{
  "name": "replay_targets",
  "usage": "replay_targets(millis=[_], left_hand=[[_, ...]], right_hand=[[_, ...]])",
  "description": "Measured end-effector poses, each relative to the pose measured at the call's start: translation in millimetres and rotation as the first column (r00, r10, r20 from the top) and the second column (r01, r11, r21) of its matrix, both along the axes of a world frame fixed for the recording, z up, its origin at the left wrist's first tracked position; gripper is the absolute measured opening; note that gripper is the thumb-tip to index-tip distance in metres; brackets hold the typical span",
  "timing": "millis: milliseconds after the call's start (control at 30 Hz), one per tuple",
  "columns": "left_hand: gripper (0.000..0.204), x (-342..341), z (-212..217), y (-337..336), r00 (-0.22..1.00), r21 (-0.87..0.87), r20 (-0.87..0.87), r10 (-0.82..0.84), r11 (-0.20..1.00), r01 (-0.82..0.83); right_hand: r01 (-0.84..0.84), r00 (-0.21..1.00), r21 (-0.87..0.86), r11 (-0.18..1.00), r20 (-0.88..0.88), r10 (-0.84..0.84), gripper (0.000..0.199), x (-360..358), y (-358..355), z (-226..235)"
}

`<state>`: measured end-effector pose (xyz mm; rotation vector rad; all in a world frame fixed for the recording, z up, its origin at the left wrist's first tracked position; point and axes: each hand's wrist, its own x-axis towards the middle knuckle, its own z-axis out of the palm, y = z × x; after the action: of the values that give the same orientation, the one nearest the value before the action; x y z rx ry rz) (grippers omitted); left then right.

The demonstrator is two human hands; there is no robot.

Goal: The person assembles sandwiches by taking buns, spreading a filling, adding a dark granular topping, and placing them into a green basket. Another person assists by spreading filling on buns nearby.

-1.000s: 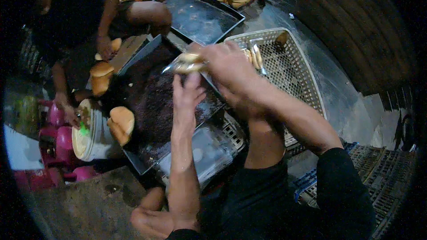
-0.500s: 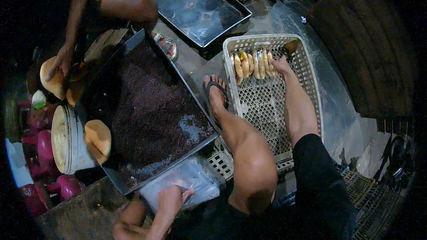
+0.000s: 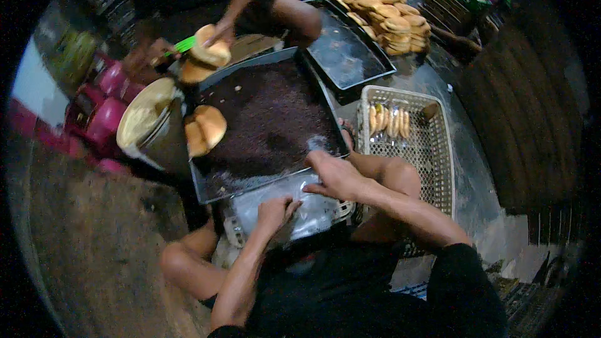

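Observation:
A stack of clear plastic bags (image 3: 307,216) lies across my lap, just below the near edge of a dark metal tray (image 3: 210,194). Curled fingers of my left hand (image 3: 272,216) press on the bags, apparently pinching the top one. My right hand (image 3: 338,176) hovers over the right part of the stack by the tray's rim, thumb apart from the fingers and nothing visible between them. Dark brown crumbly granules (image 3: 269,106) cover the tray. To my right, a pale plastic crate (image 3: 447,169) holds a row of bagged bread (image 3: 389,121) at its far end.
A split bun (image 3: 205,130) rests on the tray's left edge beside a bucket of pale cream (image 3: 145,116). Across from me, another person's hand (image 3: 220,31) holds bread. Beyond lie a second black tray (image 3: 350,56) and piled buns (image 3: 388,12). A dark wooden board (image 3: 519,125) stands at right.
My right hand has left the crate and come over to the plastic bags. My left hand stays at the bags. The view has shifted, and the other person's bread is lifted higher.

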<state>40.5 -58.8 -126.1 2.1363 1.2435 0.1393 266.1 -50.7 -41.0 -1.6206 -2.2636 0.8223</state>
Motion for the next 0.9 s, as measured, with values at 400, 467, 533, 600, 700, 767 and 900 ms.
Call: replay_targets(millis=[400, 467, 533, 600, 700, 767, 900], left_hand=[[0.059, -14.9, 47.1, -32.3, 0.518, -0.277, 0.453, 0.726, 0.667, -0.692], [0.07, -23.4, 49.6, -27.4, 0.255, -0.681, 0.481, 0.839, 0.54, -0.495], [0.07, -27.6, 69.2, -16.6, 0.212, -0.858, 0.448, 0.868, 0.485, -0.171], [0.065, -27.3, 65.9, -11.5, 0.428, -0.62, 0.539, 0.726, 0.686, -0.382], [0.074, -26.7, 71.2, -11.6, 0.48, -0.212, 0.498, 0.722, 0.638, -0.74], [0.083, -32.0, 44.3, -5.8, 0.725, 0.276, 0.184, 0.663, 0.673, -0.686], [0.093, -13.0, 45.2, 13.4, 0.806, 0.618, -0.041, 0.591, 0.648, -0.445]], right_hand=[[0.328, 0.555, -0.132, 0.935, -0.774, -0.304, 0.016, -53.4, -43.0, 58.6], [0.385, 0.344, -0.267, 0.883, -0.847, -0.406, 0.016, -43.9, -54.0, 60.9], [0.368, 0.42, -0.234, 0.9, -0.821, -0.386, 0.022, -25.7, -60.1, 42.5], [0.391, 0.64, -0.172, 0.904, -0.656, -0.401, 0.026, -4.6, -59.9, 25.0], [0.658, 0.738, 0.23, 0.717, -0.384, -0.554, 0.025, 26.9, -30.8, 31.1], [0.681, 0.705, 0.308, 0.664, -0.518, -0.484, 0.022, 26.4, -15.2, 32.6], [0.584, 0.468, -0.038, 0.811, -0.8, -0.374, 0.019, -10.2, 21.3, 17.4]])
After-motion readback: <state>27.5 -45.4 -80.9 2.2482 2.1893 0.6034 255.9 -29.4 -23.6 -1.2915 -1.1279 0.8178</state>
